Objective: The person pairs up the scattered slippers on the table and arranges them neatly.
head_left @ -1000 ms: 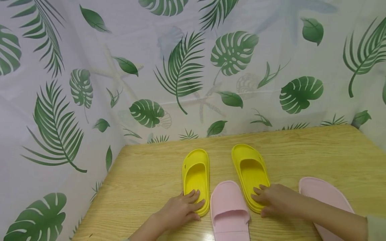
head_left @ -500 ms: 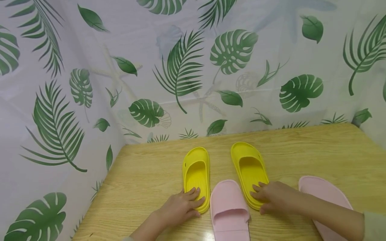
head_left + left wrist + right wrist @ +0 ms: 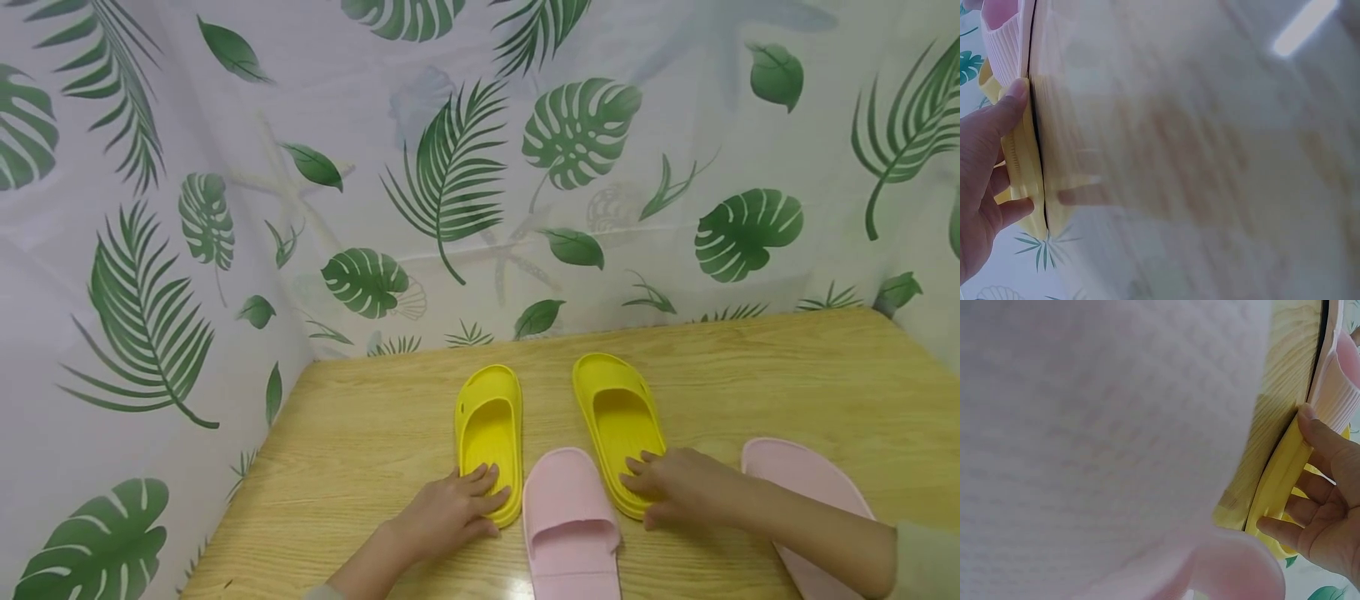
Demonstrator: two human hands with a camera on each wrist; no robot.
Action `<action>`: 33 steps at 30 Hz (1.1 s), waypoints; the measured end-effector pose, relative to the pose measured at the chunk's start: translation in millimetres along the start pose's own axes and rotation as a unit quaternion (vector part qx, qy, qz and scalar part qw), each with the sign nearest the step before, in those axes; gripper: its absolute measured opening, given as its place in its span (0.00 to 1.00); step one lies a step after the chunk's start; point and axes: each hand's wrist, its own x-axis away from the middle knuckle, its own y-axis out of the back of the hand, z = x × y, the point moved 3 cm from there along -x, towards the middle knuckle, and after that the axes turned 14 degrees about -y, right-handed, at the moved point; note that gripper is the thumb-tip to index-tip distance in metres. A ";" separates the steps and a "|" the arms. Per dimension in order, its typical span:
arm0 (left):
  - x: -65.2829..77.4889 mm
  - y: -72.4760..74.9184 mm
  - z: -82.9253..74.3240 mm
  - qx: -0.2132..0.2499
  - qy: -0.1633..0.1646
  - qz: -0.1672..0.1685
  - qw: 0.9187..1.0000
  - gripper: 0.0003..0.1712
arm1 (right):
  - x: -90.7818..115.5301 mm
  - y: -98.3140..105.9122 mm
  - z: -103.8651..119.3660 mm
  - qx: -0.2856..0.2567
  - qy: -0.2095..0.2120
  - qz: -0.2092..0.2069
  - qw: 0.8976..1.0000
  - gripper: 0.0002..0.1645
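Note:
Two yellow slippers lie toe-away on the wooden table. My left hand (image 3: 442, 517) grips the heel of the left yellow slipper (image 3: 491, 433), fingers over the footbed. In the left wrist view its thumb and little finger (image 3: 1019, 211) touch the slipper's edge. On the right yellow slipper (image 3: 624, 429), my right hand (image 3: 686, 490) holds the heel likewise; the right wrist view shows thumb and little finger (image 3: 1280, 530) spread along its rim. Between the yellow pair sits a pink slipper (image 3: 570, 500), its heel cut off by the frame.
A second pink slipper (image 3: 806, 475) lies at the right, partly hidden under my right forearm; it fills much of the right wrist view. Leaf-printed sheeting (image 3: 480, 167) stands behind and left of the wooden table (image 3: 360, 417).
Both yellow slippers have slid slightly away toward the back sheet, with my hands on their heels. The pink slippers stay nearly where they were.

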 end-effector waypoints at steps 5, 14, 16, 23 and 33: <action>-0.6 -0.5 1.7 0.010 0.005 0.001 1.000 0.28 | -1.6 0.3 0.1 -0.002 0.001 0.000 1.000 0.31; -2.6 -0.9 0.4 -0.014 0.007 -0.005 1.000 0.28 | -4.0 0.7 1.0 0.027 -0.013 0.002 1.000 0.31; -4.3 -0.4 -1.9 -0.029 0.010 -0.006 1.000 0.28 | -4.0 -0.3 1.7 0.040 -0.029 0.010 0.999 0.31; -7.2 2.0 -8.5 -0.027 0.033 -0.005 0.999 0.27 | -0.8 -2.1 2.5 0.032 -0.057 0.010 0.998 0.30; -9.0 -2.8 -11.3 -0.019 0.056 -0.040 0.997 0.28 | 5.2 -13.3 5.5 0.008 -0.068 -0.041 0.997 0.27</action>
